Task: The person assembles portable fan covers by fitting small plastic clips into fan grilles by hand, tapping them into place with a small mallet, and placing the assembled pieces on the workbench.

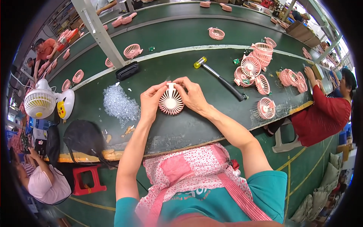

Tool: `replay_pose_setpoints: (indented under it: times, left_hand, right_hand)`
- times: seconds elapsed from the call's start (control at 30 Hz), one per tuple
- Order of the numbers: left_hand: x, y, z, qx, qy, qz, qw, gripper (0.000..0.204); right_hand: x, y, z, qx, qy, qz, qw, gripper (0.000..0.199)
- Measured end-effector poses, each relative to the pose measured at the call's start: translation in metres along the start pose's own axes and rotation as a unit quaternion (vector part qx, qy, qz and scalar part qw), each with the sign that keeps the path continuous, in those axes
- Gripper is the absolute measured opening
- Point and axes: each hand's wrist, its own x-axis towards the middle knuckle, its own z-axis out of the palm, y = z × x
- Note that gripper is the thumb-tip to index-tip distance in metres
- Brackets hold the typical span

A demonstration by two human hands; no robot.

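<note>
A pale pink round fan guard with radiating slats lies on the green worktop in front of me, its short neck pointing away from me. My left hand pinches the left side of that neck between thumb and fingers. From the other side my right hand closes on the neck as well. Whether a small part sits between the fingertips is hidden. Left of my hands is a heap of small clear plastic pieces. A mallet with a yellow head and black handle rests to the right, beyond my right hand.
Pink fan guards are piled at the right. A black case lies by a metal post. White desk fan and black bag occupy the left. A conveyor carries pink parts behind. A red-sleeved co-worker sits at right.
</note>
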Motion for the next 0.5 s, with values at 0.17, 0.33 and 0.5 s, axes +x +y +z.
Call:
replay_pose_setpoints:
  times: [0.17, 0.33, 0.5]
  left_hand:
    - [-0.003, 0.006, 0.006, 0.041, -0.002, 0.038, 0.998, 0.018]
    - [-0.003, 0.0, -0.005, 0.023, -0.017, 0.03, 0.999, 0.015]
    - [-0.007, 0.002, 0.005, -0.001, -0.057, 0.041, 0.998, 0.018]
  right_hand:
    - [0.002, 0.006, -0.004, 0.022, -0.015, -0.003, 1.0, 0.015]
    - [0.0, 0.0, -0.007, 0.002, -0.033, -0.062, 0.998, 0.014]
    - [0.005, -0.004, -0.01, -0.022, -0.015, -0.11, 0.994, 0.013]
